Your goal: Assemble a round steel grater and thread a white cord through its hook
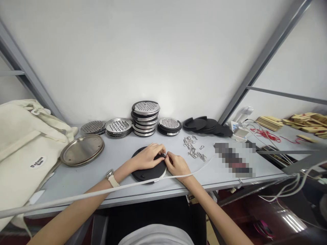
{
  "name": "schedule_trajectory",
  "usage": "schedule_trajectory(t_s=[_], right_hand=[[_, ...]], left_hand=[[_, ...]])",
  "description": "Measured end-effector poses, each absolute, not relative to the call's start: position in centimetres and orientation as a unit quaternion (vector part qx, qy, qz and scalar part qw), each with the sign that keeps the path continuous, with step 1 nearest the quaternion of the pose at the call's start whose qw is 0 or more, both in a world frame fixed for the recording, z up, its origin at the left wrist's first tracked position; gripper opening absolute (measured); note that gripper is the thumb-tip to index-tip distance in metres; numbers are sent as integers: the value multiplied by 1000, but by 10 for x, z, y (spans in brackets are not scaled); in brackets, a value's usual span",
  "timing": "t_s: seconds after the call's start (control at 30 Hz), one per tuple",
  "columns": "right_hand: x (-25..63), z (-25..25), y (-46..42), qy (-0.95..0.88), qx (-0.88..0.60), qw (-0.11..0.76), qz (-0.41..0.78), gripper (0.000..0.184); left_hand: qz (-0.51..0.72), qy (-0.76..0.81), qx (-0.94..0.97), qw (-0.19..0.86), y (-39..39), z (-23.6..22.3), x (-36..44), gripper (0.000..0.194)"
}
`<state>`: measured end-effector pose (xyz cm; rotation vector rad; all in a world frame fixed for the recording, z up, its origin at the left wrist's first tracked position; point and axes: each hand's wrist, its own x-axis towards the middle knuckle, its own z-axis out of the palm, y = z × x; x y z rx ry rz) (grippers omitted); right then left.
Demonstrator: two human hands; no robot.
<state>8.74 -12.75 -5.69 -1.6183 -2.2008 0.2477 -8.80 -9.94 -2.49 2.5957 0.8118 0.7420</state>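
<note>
- In the head view, the only one, I see both hands busy at the far right edge of a black disc (146,174), which lies on the table (114,151) in front of the person; a pale rim shows along its near right side.
- The left hand (149,156) lies over the disc, fingers curled and narrow toward that edge; I cannot tell whether it grips or merely steadies.
- The right hand (178,165) has thumb and forefinger pinched together on a small grey part (165,154), too tiny to identify from here.
- As for progress, the tall stack (146,108) and low stack (169,123), perforated metal topped and black-edged, look finished to me; the disc in hand seems midway.
- What appears left: loose perforated discs (119,126), plain metal discs (83,149), spare black discs (204,125) and scattered wire clips (189,141).
- A white cable (51,203) crosses both forearms in view and could get in the way.
- A cream bag (20,146) crowds the left end; yellowish slats (268,123) and red cord (267,134) sit off to the right.
</note>
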Motion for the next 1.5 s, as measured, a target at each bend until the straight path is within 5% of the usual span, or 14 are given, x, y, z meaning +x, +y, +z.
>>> schedule_trajectory(t_s=[1.5], right_hand=[[88,-56,-126,-792,-573,188,94,26]], left_hand=[[246,279,919,128,-100,-24,-87,15]])
